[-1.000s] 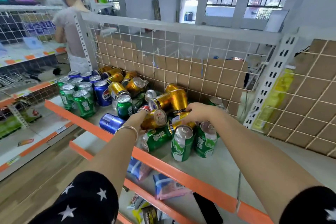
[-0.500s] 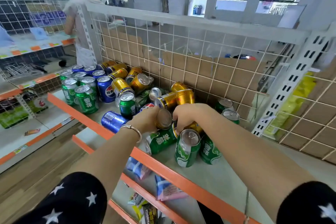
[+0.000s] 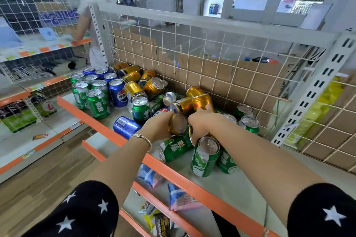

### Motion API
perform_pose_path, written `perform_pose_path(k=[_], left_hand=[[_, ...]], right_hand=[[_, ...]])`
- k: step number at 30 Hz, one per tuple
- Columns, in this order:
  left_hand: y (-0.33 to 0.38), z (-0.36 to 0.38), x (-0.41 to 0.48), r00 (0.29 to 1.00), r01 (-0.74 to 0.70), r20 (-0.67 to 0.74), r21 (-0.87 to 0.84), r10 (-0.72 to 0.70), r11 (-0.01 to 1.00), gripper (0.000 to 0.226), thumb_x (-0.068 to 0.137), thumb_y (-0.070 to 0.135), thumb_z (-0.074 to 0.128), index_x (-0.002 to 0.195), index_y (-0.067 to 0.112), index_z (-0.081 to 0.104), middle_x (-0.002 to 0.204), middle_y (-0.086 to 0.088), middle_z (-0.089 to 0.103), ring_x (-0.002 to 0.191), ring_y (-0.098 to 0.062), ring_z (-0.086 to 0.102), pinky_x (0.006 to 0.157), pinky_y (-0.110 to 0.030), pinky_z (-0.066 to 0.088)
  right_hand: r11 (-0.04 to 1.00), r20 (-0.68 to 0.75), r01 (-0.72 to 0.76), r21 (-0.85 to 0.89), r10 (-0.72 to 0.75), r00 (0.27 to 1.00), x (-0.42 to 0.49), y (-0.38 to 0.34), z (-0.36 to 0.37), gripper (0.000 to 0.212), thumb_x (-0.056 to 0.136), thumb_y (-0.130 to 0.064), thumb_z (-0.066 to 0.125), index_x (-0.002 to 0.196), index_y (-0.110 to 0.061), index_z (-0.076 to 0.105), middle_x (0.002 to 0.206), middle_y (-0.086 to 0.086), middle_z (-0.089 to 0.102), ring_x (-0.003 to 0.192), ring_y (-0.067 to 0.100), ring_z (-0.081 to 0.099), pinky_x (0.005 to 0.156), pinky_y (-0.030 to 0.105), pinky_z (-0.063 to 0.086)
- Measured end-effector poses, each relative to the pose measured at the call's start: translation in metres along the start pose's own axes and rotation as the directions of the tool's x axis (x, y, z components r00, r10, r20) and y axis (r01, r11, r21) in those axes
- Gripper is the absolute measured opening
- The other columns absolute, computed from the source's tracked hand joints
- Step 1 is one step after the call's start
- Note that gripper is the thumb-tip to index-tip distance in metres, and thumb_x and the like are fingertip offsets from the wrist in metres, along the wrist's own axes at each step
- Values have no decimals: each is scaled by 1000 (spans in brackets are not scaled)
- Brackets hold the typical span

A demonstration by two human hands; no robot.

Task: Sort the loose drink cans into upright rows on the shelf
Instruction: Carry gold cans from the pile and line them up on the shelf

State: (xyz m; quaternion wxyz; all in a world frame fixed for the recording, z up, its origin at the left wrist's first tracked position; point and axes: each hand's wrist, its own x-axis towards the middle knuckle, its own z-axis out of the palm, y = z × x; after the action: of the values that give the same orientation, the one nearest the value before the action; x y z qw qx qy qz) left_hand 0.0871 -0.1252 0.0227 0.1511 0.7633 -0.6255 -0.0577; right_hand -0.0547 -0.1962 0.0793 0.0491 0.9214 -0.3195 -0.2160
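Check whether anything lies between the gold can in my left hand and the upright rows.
Yes. A lone upright green can and a blue can on its side sit between the gold can and the rows.

We are in a shop: orange-edged shelves with wire-grid backs carry price labels, drink cans and snack packets below.

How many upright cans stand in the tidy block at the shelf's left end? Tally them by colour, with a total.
Green cans: 5
Blue cans: 4
Total: 9
Lone green can further right: left out.
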Motion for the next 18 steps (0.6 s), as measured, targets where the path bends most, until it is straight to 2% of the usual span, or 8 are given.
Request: perform_pose_path(k=[4, 6, 8, 11, 14, 16, 18], left_hand=[[10, -7, -3, 993, 71, -83, -100, -79, 992, 46, 72, 25, 73, 113, 18, 53, 106, -2, 66, 99, -26, 63, 81, -32, 50], [14, -12, -5, 985, 92, -118, -252, -125, 963, 51, 68, 26, 76, 114, 17, 55, 107, -4, 67, 99, -26, 63, 86, -34, 51], [17, -16, -8, 974, 127, -114, -436, -195, 891, 59, 58, 30, 79, 112, 19, 58, 104, -2, 68, 97, -23, 64, 88, -38, 52], [22, -21, -9, 965, 111, -135, -566, -225, 817, 64, 56, 28, 83, 115, 18, 59, 106, -2, 69, 96, -19, 63, 90, -36, 51], [35, -29, -12, 959, 58, -173, -660, -226, 749, 61, 60, 23, 84, 116, 16, 60, 107, 0, 68, 98, -15, 62, 90, -32, 50], [46, -34, -15, 950, 43, -172, -754, -259, 656, 54, 61, 20, 85, 110, 16, 63, 103, 0, 69, 95, -15, 64, 87, -30, 51], [62, -39, -17, 960, 35, -119, -849, -255, 527, 45, 63, 16, 83, 104, 16, 64, 96, 1, 70, 90, -15, 67, 80, -26, 54]], right_hand=[[971, -81, -76, 227, 96, 992, -9, 18, 9, 65, 70, -60, 69, 120, -24, 53, 111, 7, 39, 108, 32, 29, 92, 44, 33], [939, -181, -77, 335, 144, 973, -15, 24, 7, 71, 69, -65, 66, 127, -28, 48, 117, 8, 38, 109, 31, 30, 93, 42, 33], [891, -259, -71, 448, 205, 944, -22, 29, 4, 77, 69, -66, 66, 133, -30, 44, 123, 11, 39, 114, 34, 34, 96, 41, 31], [744, -317, -48, 666, 341, 885, -31, 39, 6, 78, 67, -61, 72, 133, -32, 45, 127, 10, 46, 118, 33, 41, 100, 41, 34], [545, -379, 86, 834, 453, 807, -45, 48, 10, 74, 56, -59, 78, 119, -27, 57, 117, 3, 62, 105, 21, 58, 93, 44, 51], [400, -397, 196, 895, 515, 759, -59, 53, 10, 59, 59, -45, 82, 108, -19, 63, 108, 1, 67, 99, 20, 63, 87, 43, 55], [295, -388, 261, 919, 568, 726, -75, 57, 10, 58, 59, -43, 82, 107, -15, 64, 105, 2, 68, 97, 20, 64, 83, 39, 56]])
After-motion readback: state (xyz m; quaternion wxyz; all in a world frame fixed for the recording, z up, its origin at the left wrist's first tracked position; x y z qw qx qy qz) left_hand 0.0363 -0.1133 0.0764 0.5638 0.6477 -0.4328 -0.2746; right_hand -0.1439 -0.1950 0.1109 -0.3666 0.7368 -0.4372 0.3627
